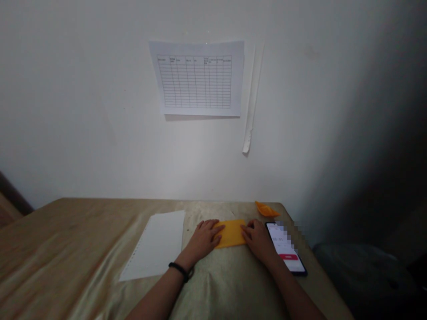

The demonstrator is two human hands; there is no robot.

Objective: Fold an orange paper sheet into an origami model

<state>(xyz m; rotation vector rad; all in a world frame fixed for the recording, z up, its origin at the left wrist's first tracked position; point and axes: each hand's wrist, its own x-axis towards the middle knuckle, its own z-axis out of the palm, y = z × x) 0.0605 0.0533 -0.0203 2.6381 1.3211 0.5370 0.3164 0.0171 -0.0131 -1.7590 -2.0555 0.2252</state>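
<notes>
A rectangle of orange-yellow paper [232, 233], seemingly folded, lies on the cloth-covered table between my two hands. My left hand [204, 238] rests over its left edge, fingers spread on top and the thumb apart, nearer to me. At the right edge, my right hand [259, 239] has its fingers curled and its fingertips pressed together on the paper. The undersides of both hands are hidden. Behind my right hand sits a folded orange paper piece [266, 210], shaped like a small boat.
White sheets with a perforated edge [155, 249] lie left of my left hand. A phone [288, 255] with a lit screen lies right of my right arm, near the edge of the table [83, 231]. A printed table sheet [196, 80] hangs on the wall beside a narrow paper strip [251, 102].
</notes>
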